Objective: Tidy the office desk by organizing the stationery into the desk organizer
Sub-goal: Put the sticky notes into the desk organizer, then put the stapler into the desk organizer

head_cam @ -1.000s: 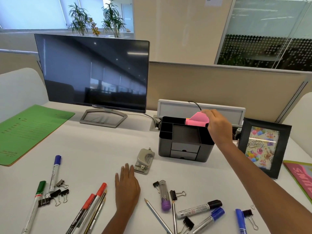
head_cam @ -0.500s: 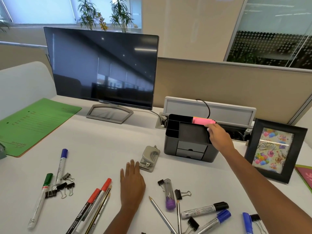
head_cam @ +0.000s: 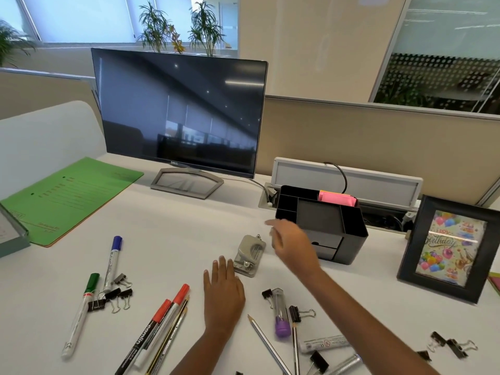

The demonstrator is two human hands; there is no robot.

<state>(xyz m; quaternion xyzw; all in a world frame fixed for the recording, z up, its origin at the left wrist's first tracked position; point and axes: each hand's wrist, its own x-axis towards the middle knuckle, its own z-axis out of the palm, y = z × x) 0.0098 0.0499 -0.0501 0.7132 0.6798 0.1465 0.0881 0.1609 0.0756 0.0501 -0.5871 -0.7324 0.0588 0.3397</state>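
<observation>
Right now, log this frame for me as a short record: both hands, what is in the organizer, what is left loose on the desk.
left hand: flat on the desk, palm down, empty
right hand: in the air in front of the desk organizer, open, empty, blurred
desk organizer: black, upright, right of the monitor
in organizer: pink sticky notes in the back compartment; other compartments look empty
loose on desk: hole punch, markers, pencils, binder clips, purple-capped tube
also present: green folder, photo frame
</observation>
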